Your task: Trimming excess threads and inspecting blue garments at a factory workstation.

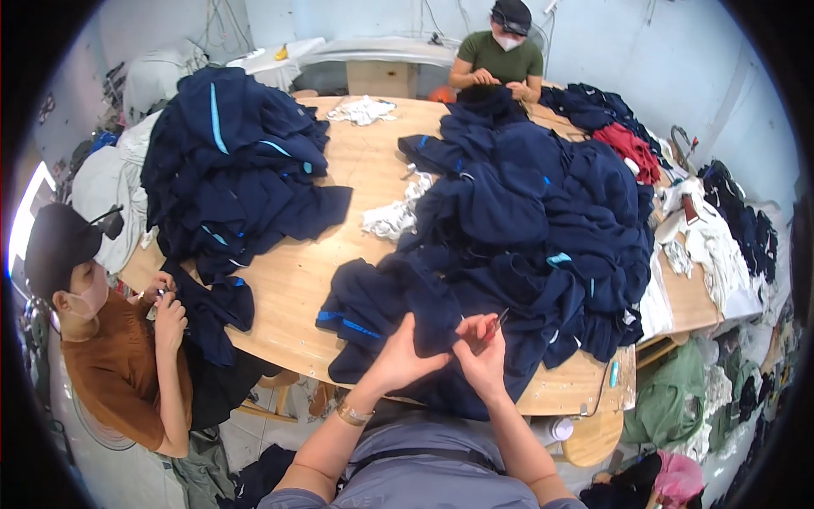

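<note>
The navy garment (398, 305) lies at the near edge of the round wooden table (297, 280), right in front of the person; it is dark blue cloth with a bright blue stripe along its left fold, bunched and creased, its lower part hanging over the table's rim. The left hand (405, 355) is closed on a fold of it, thumb up and fingers pinched around the cloth; the right hand (482, 355) is just beside it, nearly touching, closed around a small pair of red-handled snips (495, 324) whose tip points up and to the right over the same cloth; a gold bracelet (352, 414) sits on the left wrist.

Directly behind the garment, and running into it so that I cannot tell where one ends, rises a large heap of navy clothes (543, 212) that fills the right half of the table; a second navy pile (233, 161) stands well apart on the left side; white scraps (392, 216) lie between the two, and more white scraps (363, 109) at the far edge; a red garment (629, 146) rests on the far right of the heap.

To the left a person in a brown top (119, 365) sits with both hands on a dark piece hanging from the left pile; at the far side a person in a green shirt (498, 58) bends over more navy cloth; a green bundle (674, 394) lies on the floor at the right, below the table's edge.
</note>
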Demonstrator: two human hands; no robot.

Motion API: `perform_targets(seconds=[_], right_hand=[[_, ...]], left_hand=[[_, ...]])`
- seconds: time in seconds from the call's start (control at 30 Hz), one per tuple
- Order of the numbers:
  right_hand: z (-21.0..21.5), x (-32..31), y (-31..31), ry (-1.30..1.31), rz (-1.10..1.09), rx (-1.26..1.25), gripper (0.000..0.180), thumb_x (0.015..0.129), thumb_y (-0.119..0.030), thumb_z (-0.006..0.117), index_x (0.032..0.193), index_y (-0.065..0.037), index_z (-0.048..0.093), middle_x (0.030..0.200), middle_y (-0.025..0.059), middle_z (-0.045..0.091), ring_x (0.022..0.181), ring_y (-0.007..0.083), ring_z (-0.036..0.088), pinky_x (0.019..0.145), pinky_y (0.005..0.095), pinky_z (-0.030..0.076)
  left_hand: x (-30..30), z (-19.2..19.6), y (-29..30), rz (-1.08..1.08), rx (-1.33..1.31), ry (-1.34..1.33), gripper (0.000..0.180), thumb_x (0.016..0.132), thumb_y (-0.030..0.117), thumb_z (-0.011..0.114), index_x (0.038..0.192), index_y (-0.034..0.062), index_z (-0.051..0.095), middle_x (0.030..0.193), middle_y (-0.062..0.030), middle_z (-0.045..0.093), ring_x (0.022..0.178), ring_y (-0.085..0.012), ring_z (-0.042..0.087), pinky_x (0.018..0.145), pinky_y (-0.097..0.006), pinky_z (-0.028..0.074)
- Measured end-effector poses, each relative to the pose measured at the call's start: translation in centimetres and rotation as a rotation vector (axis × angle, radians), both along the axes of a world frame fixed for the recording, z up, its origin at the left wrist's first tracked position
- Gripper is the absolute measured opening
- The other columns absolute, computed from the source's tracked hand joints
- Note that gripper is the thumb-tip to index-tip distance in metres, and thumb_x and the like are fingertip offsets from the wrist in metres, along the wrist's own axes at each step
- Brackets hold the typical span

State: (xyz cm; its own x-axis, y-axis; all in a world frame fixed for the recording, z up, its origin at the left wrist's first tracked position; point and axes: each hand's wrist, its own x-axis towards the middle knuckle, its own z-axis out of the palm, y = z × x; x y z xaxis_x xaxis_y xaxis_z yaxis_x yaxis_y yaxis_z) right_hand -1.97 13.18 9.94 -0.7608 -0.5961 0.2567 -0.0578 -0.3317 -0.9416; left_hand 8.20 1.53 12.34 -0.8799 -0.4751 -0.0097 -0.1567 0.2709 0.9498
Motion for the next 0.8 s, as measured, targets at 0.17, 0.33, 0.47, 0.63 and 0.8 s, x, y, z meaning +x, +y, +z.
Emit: perform_targets(seconds=[0.17, 0.33, 0.47, 0.63, 0.8], right_hand=[[0.2, -0.3, 1.4, -0.276, 0.348, -0.059, 0.038, 0.069, 0.011, 0.058, 0.086, -0.011, 0.032, 0.089, 0.0058, 0.049, 0.079, 0.0088, 0.049, 0.073, 0.0204, 0.040], [6.0, -1.6, -0.1, -0.043, 0.382, -0.093, 0.041, 0.072, 0.009, 0.063, 0.085, -0.012, 0.030, 0.085, 0.0052, 0.050, 0.072, 0.0079, 0.047, 0.066, 0.0204, 0.041], [9.3, -3.7, -4.0, 0.085, 0.207, -0.222, 0.037, 0.076, 0.009, 0.059, 0.081, -0.011, 0.029, 0.082, 0.0049, 0.051, 0.071, 0.0081, 0.050, 0.063, 0.0193, 0.042], [1.4, -6.1, -7.7, 0.244, -0.002, 0.085, 0.025, 0.080, -0.002, 0.064, 0.092, -0.002, 0.043, 0.089, 0.0080, 0.057, 0.081, 0.0116, 0.055, 0.070, 0.0226, 0.045], [-3.6, -0.3, -4.3, 0.007, 0.096, 0.165, 0.036, 0.074, -0.006, 0.070, 0.079, -0.007, 0.034, 0.081, 0.0036, 0.050, 0.069, 0.0096, 0.045, 0.063, 0.0222, 0.040]], left_hand=[[1.0, -1.1, -0.3, -0.128, 0.493, 0.270, 0.050, 0.080, 0.002, 0.060, 0.125, -0.0009, 0.040, 0.113, -0.0086, 0.054, 0.104, -0.0135, 0.052, 0.090, -0.028, 0.041], [1.0, 4.3, -1.6, -0.302, 0.518, 0.378, 0.055, 0.080, -0.002, 0.062, 0.130, 0.0006, 0.038, 0.118, -0.0034, 0.051, 0.107, -0.0108, 0.048, 0.094, -0.026, 0.038], [0.7, 0.9, -6.6, -0.408, 0.904, 0.541, 0.040, 0.086, 0.014, 0.060, 0.122, 0.0021, 0.047, 0.107, -0.0017, 0.058, 0.093, -0.0072, 0.055, 0.079, -0.022, 0.045], [0.0, -4.4, -7.0, 0.178, 1.048, 0.244, 0.023, 0.092, 0.021, 0.052, 0.106, 0.0029, 0.058, 0.098, -0.0043, 0.063, 0.087, -0.0123, 0.060, 0.077, -0.026, 0.049], [2.2, -7.9, -6.6, 0.296, 1.497, 0.545, 0.037, 0.095, 0.028, 0.045, 0.117, 0.0007, 0.053, 0.112, -0.0106, 0.060, 0.102, -0.0220, 0.057, 0.092, -0.035, 0.045]])
